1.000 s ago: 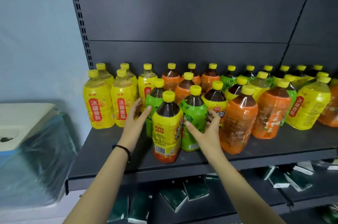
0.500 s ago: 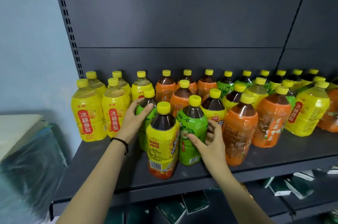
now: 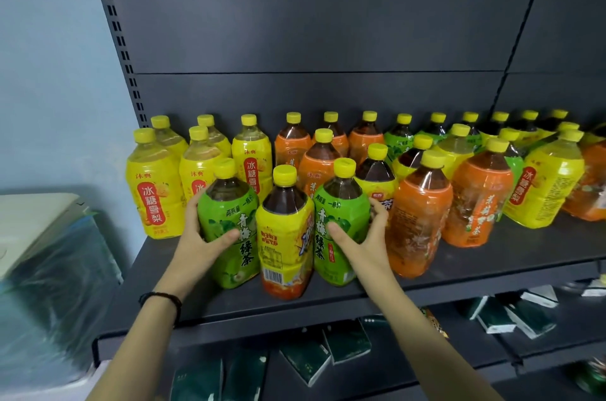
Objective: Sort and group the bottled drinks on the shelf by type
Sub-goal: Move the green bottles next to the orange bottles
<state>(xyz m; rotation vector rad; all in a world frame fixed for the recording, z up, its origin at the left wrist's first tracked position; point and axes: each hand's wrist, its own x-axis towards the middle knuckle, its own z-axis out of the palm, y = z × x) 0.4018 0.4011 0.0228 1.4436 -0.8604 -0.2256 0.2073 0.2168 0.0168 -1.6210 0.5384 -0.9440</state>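
Note:
Many yellow-capped bottles stand on a dark shelf [image 3: 492,266]. My left hand [image 3: 200,236] grips a green-labelled tea bottle [image 3: 229,213] at the front left. My right hand [image 3: 357,236] grips a second green-labelled bottle [image 3: 341,204]. Between the two stands a yellow-and-red labelled bottle [image 3: 285,236] of dark tea. Yellow pear-drink bottles [image 3: 154,184] are grouped at the left. Behind the middle are orange-labelled bottles [image 3: 292,145], and two large ones [image 3: 419,213] stand right of my right hand. More green, yellow and orange bottles mix at the far right.
A pale blue wall is at the left, with a white box under plastic wrap [image 3: 42,253] beside the shelf. The lower shelf [image 3: 377,377] holds several dark green packets. A slotted upright [image 3: 114,30] runs up the shelf's left side.
My left hand has closed round the left green bottle and drawn it forward to the front row. My right hand has closed round the other green bottle. The view has moved closer.

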